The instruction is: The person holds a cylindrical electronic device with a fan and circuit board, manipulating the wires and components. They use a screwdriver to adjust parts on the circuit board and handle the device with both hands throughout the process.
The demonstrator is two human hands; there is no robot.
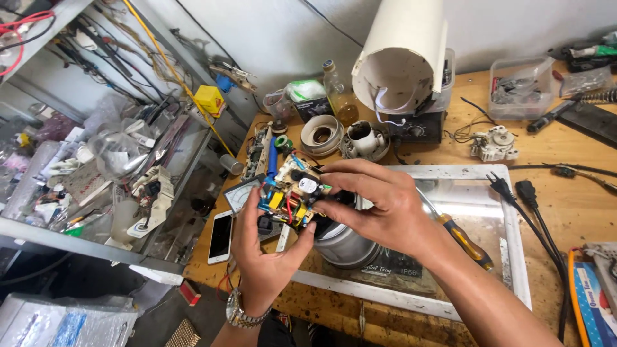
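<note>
Both my hands hold a small circuit board [290,193] with yellow, blue and black components and coloured wires, above a wooden workbench [572,205]. My left hand [260,254], with a metal wristwatch, grips the board from below and the left. My right hand [376,205] pinches its right edge from above. Just under the board sits a round grey metal housing [347,247], resting on a white-framed glass panel [514,257].
A large white cylinder [402,54] lies tilted at the back. An orange-handled screwdriver [466,241], a black plug and cord [514,193], a phone [220,236], an analogue meter [243,193] and small parts surround the panel. Cluttered metal shelves [96,160] stand to the left.
</note>
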